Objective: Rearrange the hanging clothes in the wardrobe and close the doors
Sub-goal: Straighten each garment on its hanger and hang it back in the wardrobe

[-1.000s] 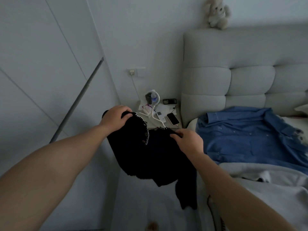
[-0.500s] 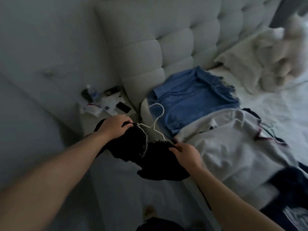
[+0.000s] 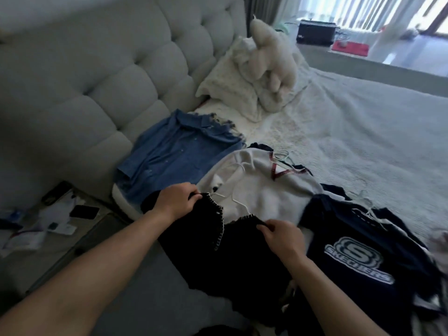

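Black cardigan [image 3: 225,258] now lowered over bed edge [image 3: 363,132]. Left hand [image 3: 175,201], right hand [image 3: 282,235] each pinch 1 shoulder. Risk: white hanger [image 3: 238,204] slips out, snags grey sweater [image 3: 261,190].

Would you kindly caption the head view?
Both hands, left and right, hold a black garment on a white hanger over the bed.

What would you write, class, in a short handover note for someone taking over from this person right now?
Left hand and right hand each grip a shoulder of the black top, which sits on a white hanger over the bed's edge.
On the bed: blue shirt, white sweater, navy logo shirt.
Done: nothing hung, judging by the pile.
Left: hang each garment, close the doors; wardrobe not in view.
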